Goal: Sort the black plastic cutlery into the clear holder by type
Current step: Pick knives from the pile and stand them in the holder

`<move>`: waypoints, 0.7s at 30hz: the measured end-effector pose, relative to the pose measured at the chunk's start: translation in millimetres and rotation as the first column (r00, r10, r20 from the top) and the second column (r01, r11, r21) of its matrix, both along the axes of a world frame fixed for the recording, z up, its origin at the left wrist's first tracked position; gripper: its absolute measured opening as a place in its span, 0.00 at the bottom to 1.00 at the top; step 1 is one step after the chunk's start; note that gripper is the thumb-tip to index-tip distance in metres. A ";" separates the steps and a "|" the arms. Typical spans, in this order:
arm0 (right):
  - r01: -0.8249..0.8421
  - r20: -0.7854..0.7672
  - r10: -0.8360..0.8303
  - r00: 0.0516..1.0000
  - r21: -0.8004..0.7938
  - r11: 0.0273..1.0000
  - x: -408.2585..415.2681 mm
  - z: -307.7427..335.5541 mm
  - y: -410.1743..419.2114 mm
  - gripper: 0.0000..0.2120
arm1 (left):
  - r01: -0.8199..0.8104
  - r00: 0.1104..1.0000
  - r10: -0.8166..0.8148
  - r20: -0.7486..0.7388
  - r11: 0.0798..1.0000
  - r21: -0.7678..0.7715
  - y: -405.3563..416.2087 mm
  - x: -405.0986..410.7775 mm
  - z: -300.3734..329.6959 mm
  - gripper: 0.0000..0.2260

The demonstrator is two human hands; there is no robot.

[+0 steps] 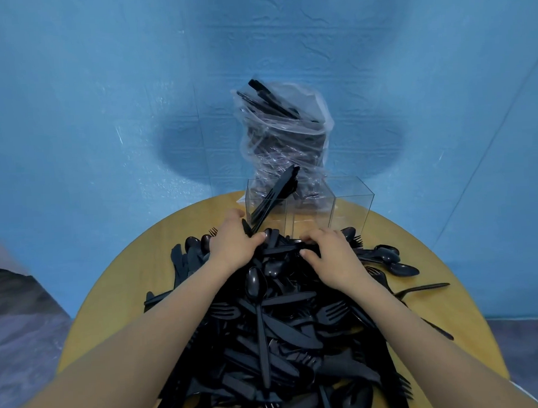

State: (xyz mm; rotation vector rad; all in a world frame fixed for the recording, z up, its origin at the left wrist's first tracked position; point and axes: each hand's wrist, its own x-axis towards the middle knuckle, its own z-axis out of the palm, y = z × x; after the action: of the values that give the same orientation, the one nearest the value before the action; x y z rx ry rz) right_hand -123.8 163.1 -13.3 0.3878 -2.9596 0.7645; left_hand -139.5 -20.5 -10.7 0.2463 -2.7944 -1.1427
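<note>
Pile: black plastic cutlery (267, 327) heaped on the round wooden table (117, 290); knives, forks and spoons tangled together, strays spilling toward the right rim; one long spoon (257, 312) lies on top near the middle.
Holder: clear holder (311, 208) at the far edge of the pile; three compartments side by side; left one has a bunch of knives (273, 197) leaning in it, middle and right look empty.
Bag: clear plastic bag (284, 135) upright behind the holder, more black pieces inside; apparently unsorted stock.
Left hand: left hand (232, 245) on the far part of the heap just before the holder; fingers curled over and into the pieces; looks to grip a few, which type I cannot tell.
Right hand: right hand (328, 250) beside it; thumb and fingers pinch a dark handle lying crosswise; type not clear.
Handling: judged light and thin; stiff but with some flex; smooth, likely slippery; fork tines snag neighbours, so pieces may drag others up when lifted.
Where to hold: by the handle, mid-length, pinched flat; draw out along its length rather than straight up; drop handle-down or blade-up to match the knives already in.
Holder risk: thin clear walls, probably light; a hard push could tip or slide it.
Writing: no brand, label or readable text seen on cutlery, holder or bag.
</note>
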 end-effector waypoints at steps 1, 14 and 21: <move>-0.003 -0.003 0.003 1.000 -0.017 1.000 -0.7 -0.7 -0.3 0.16 | 0.000 1.000 0.004 -0.030 0.993 0.121 0.2 1.4 1.7 0.26; -0.080 -0.032 0.075 0.997 -0.244 0.967 5.4 7.2 -5.3 0.09 | 0.062 0.977 0.082 -0.195 0.770 0.635 -0.1 22.3 18.0 0.01; -0.011 0.106 0.103 0.989 -0.640 0.768 18.8 18.7 -21.5 0.08 | 0.097 0.974 0.069 -0.217 0.738 0.668 -2.0 32.1 22.0 0.03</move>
State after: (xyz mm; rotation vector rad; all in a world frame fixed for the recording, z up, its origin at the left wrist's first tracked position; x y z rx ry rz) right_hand -105.0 141.6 5.4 0.3777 -2.5618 1.7845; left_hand -107.3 -22.6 11.3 0.1320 -2.0687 -2.0149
